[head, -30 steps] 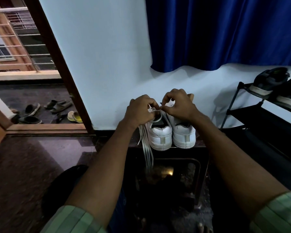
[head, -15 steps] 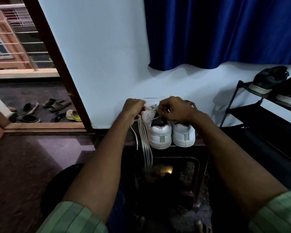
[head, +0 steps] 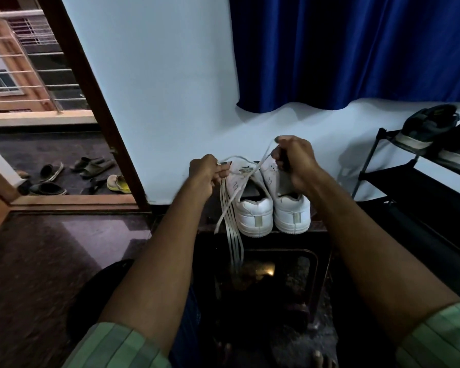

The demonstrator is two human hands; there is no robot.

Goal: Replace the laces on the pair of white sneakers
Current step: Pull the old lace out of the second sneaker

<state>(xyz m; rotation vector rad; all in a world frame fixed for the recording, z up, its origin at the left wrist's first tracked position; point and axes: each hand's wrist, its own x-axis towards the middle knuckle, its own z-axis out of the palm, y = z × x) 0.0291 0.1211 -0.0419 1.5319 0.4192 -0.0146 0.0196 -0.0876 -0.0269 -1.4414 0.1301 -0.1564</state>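
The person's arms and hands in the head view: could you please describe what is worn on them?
Both forearms are bare, with short sleeves showing at the bottom corners. The left sleeve and right sleeve are light green with a check of paler and darker bands. The left hand and right hand are bare: no gloves, and no watch or ring that I can make out.

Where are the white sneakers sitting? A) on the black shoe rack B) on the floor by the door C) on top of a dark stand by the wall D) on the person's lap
C: the white sneakers stand side by side, heels toward the camera, on the dark stand against the wall, while the left hand and right hand hold a lace above them.
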